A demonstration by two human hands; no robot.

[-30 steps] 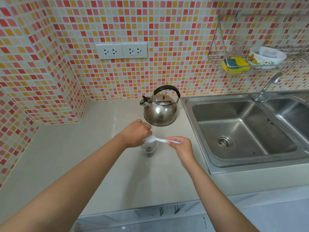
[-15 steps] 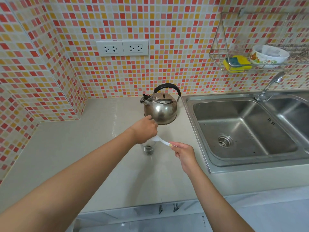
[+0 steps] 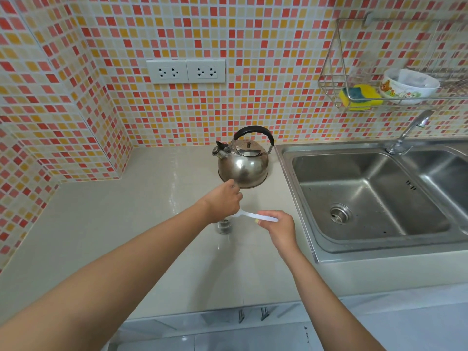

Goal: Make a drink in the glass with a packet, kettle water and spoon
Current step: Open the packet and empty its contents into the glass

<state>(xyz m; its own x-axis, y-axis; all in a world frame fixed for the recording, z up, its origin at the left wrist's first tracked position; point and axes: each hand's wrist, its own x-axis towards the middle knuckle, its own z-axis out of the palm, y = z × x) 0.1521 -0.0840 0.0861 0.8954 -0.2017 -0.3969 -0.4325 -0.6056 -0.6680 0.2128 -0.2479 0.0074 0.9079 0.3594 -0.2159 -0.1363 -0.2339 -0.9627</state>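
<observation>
A small clear glass (image 3: 224, 226) with dark contents at its bottom stands on the counter in front of the steel kettle (image 3: 243, 166). My left hand (image 3: 222, 198) is curled over the glass's upper part and hides its rim. My right hand (image 3: 278, 228) pinches the handle of a white plastic spoon (image 3: 256, 216). The spoon's bowl end points left and disappears under my left hand, above the glass. No packet is in sight.
The beige counter (image 3: 131, 224) runs left into a tiled corner. A steel double sink (image 3: 367, 198) with a tap (image 3: 407, 133) lies right of the kettle. A wire rack (image 3: 336, 79) on the wall holds a sponge and a bowl. Two sockets (image 3: 186, 71) sit above.
My left hand has shifted right and slightly back, now directly over the glass and close to the kettle's base. The spoon stays in my right hand and has tilted slightly.
</observation>
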